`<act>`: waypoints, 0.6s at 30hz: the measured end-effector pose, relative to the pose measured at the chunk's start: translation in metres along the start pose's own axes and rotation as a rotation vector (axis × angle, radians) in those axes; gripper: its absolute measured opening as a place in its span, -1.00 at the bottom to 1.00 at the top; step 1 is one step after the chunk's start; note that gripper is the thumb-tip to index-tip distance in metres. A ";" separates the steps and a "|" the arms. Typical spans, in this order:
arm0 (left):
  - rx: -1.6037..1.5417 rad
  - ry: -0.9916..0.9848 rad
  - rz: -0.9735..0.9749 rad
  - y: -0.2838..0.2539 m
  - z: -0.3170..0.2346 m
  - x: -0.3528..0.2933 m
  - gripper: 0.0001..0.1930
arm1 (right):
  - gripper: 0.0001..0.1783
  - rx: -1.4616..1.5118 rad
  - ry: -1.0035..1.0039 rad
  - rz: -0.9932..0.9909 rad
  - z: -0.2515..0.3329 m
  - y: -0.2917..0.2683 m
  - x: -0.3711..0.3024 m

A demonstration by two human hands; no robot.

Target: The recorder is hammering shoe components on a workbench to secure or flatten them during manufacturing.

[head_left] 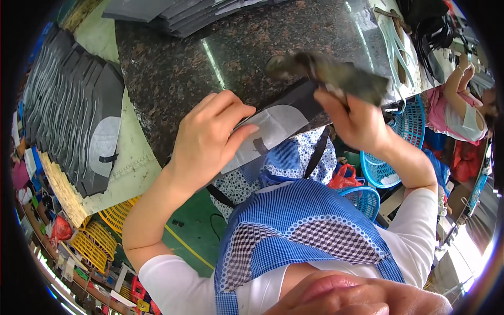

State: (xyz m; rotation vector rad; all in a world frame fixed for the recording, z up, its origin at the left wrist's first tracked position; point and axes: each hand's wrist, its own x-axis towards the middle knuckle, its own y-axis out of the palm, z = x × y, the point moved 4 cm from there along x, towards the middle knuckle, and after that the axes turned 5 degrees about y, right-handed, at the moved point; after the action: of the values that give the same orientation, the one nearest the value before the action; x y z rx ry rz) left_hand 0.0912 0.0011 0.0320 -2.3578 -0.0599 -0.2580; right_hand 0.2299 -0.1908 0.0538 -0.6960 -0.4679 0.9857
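A dark flat panel (310,101) with a rounded light grey patch lies slantwise along the near edge of the speckled stone slab (173,79). My left hand (210,131) holds the panel's left part, thumb on the grey patch and fingers bent at its far edge. Above the panel's right end, my right hand (359,121) is closed round a hammer (336,76). The hammer is dark, worn and smeared by motion; my fist hides much of its handle. Whether it touches the panel, I cannot tell.
Overlapping dark panels (73,105) are fanned out on the left, and another stack (189,16) lies at the slab's far side. Pale strips (396,52) hang at the right. Blue baskets (380,163) and yellow baskets (92,247) stand lower down. Another person (457,105) sits at the far right.
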 end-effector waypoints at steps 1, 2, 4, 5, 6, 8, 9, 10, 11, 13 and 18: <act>0.056 0.035 -0.055 0.002 -0.003 -0.003 -0.73 | -0.69 0.031 -0.239 0.043 -0.007 0.010 -0.009; 0.056 0.027 -0.058 0.004 -0.004 -0.005 -0.73 | -0.67 0.045 -0.137 0.086 0.004 0.016 -0.006; 0.174 0.088 -0.095 0.005 -0.009 -0.011 -0.77 | -0.71 -0.009 -0.019 0.183 0.004 0.016 0.001; 0.179 0.084 -0.101 0.006 -0.007 -0.014 -0.77 | -0.74 0.083 0.102 0.125 0.011 0.009 0.011; 0.226 0.108 -0.096 0.007 -0.006 -0.017 -0.78 | -0.74 0.041 0.140 0.069 -0.001 0.010 0.013; 0.273 0.125 -0.093 0.004 -0.005 -0.019 -0.79 | -0.76 0.013 -0.116 0.076 0.013 0.015 0.005; 0.264 0.094 -0.054 0.000 -0.003 -0.018 -0.80 | -0.73 0.001 -0.125 0.223 0.010 0.031 0.003; 0.254 0.063 -0.015 -0.005 -0.001 -0.017 -0.80 | -0.71 0.002 -0.168 0.211 0.020 0.031 -0.001; 0.064 -0.118 0.061 -0.008 0.006 -0.019 -0.80 | -0.72 0.013 -0.149 0.203 0.016 0.033 -0.001; -0.044 -0.022 0.056 -0.016 0.007 -0.022 -0.80 | -0.74 0.016 -0.142 0.147 0.009 0.033 0.007; 0.060 0.169 0.132 -0.015 0.007 -0.019 -0.84 | -0.76 0.249 -0.171 0.163 0.016 0.032 0.000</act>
State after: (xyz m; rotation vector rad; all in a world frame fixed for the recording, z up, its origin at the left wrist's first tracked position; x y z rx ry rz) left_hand 0.0715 0.0171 0.0337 -2.2603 0.1662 -0.3841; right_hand 0.2006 -0.1738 0.0416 -0.4320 -0.4324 1.2402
